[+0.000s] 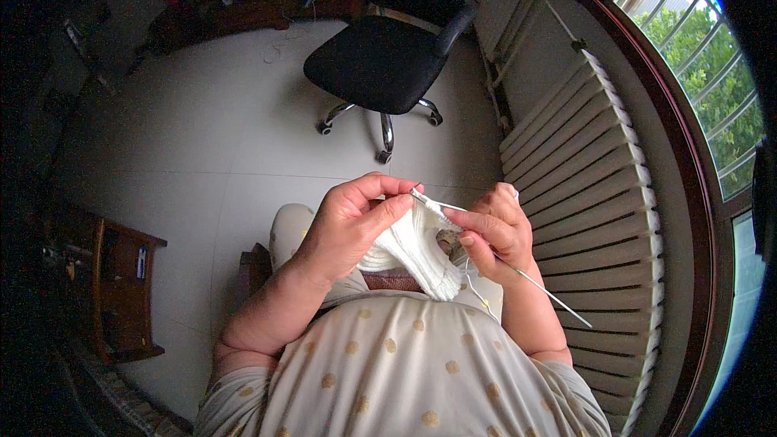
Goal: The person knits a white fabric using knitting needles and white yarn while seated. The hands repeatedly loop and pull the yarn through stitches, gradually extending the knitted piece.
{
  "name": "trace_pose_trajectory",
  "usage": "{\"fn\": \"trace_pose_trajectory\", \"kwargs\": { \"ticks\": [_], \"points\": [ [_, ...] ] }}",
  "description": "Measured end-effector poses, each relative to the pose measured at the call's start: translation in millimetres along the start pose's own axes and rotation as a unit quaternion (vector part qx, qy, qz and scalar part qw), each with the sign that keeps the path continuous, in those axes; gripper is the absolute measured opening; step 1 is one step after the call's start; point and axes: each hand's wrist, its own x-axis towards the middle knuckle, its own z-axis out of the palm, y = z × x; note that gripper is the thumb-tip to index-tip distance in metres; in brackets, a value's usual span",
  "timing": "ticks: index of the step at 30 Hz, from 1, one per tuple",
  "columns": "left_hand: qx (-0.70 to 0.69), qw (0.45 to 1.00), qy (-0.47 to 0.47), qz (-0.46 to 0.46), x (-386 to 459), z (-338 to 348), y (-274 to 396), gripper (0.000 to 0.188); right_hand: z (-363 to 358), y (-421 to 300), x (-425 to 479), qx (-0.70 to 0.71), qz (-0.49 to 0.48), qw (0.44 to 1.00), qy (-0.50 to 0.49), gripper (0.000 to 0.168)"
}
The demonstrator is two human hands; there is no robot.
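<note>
A piece of white ribbed knitting [419, 249] hangs between my hands above my lap. My left hand [358, 221] pinches its upper edge between thumb and fingers, close to the tips of the needles. My right hand [495, 230] grips a thin knitting needle [549, 296], whose free end sticks out down to the right. Stitches line the upper edge, along a needle that runs toward my left fingertips. From the work a strand of white yarn [479, 294] drops to my lap. The fabric and fingers hide parts of the needles.
Ahead on the pale tiled floor [243, 121] stands a black swivel chair [382, 64]. A white radiator [583, 194] runs along the right wall under a barred window [698, 54]. At the left is a wooden cabinet [127, 291]; a dark desk [243, 3] stands at the back.
</note>
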Motion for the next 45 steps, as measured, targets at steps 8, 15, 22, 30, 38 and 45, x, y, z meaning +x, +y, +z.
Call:
{"fn": "trace_pose_trajectory", "kwargs": {
  "ticks": [8,15,22,30,38,45],
  "points": [
    [-0.036,0.999,0.025,0.026,1,3,-5,0.015,-2,-13,4,-0.093,-0.003,0.996,-0.013,0.029],
    [0.054,0.998,0.027,0.023,1,8,-10,0.015,-4,-18,19,-0.114,0.057,0.989,-0.073,0.036],
    [0.213,0.964,0.018,0.159,2,13,-15,0.012,13,2,35,0.044,0.037,0.997,-0.055,0.057],
    [0.157,0.972,0.089,0.149,1,11,-5,0.017,14,4,12,-0.053,0.014,0.998,0.015,0.032],
    [0.192,0.975,-0.006,0.111,8,5,-3,0.012,7,16,8,0.151,0.041,0.987,-0.023,0.026],
    [0.037,0.999,-0.026,-0.022,6,5,3,0.019,13,11,3,0.031,0.101,0.993,0.048,0.015]
  ]
}}
